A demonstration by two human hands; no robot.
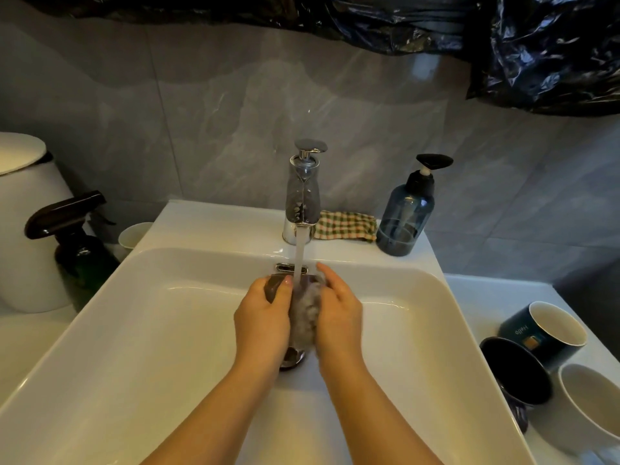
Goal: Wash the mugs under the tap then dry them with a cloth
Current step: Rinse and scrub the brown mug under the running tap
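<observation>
The left hand (263,317) grips a dark mug (274,287) from its left side. Its fingers wrap out of sight behind the mug, and the thumb is pressed across the near face. The right hand (339,313) closes on the mug's other side with its fingers together and curved over it, the fingertips pointing toward the tap (302,196). Between the two palms the mug is a grey blur of running water, so I cannot tell its handle or which way its mouth faces.

The water stream (299,256) falls just beside the left thumb tip and strikes the mug between the two sets of fingers. Both hands are low inside the white sink (134,297), and the drain (293,359) shows just below the heels of the hands.

Beyond the right fingertips, on the ledge behind the basin, a checked cloth (345,225) lies folded between the tap base and a blue pump bottle (404,216).

Well to the right of the right hand, on the counter outside the sink, three more mugs crowd together. They are a blue mug (543,330) lying on its side, a black mug (516,370) and a white mug (590,404).

Far to the left of the left hand stand a dark spray bottle (73,236) and a small white cup (134,234).
</observation>
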